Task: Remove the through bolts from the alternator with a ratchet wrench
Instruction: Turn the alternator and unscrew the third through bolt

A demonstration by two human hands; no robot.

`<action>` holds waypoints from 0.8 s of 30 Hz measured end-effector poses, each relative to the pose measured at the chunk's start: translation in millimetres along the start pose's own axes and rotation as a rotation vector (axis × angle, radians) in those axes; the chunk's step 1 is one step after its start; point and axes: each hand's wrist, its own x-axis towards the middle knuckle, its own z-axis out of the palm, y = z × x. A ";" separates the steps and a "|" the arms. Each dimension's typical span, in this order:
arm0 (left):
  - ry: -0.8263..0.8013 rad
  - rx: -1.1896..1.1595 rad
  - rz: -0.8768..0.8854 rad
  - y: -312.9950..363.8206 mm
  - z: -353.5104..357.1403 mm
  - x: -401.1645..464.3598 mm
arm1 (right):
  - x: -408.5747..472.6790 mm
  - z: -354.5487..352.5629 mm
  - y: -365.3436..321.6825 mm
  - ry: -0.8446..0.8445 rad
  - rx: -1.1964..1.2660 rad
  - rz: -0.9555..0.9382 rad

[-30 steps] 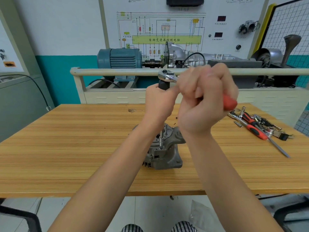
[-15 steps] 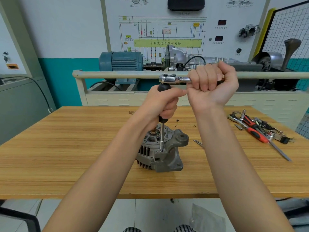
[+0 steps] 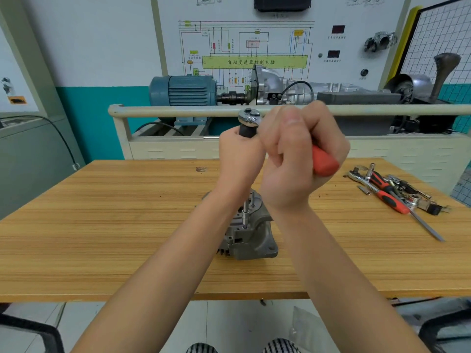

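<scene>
While the alternator stands at the middle of the table, the ratchet is held above it on a long extension reaching down to the housing. Its red handle is gripped by the right hand; the black driver grip below the head is clasped by the left hand. Behind, a green panel label reads 自动变速器控制电脑.
</scene>
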 end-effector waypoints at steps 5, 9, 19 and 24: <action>-0.177 -0.069 -0.132 0.0 -18.3 7.3 | 25.2 -20.2 3.3 0.174 0.344 0.254; -0.411 -0.118 -0.203 3.3 -29.3 10.8 | 40.5 -39.5 11.7 0.367 0.580 0.580; -0.158 -0.019 -0.233 1.9 -12.1 8.9 | 32.1 -30.5 8.1 0.284 0.473 0.439; -0.035 0.179 0.006 -0.2 1.4 6.0 | 11.6 -2.7 6.8 0.031 -0.041 -0.044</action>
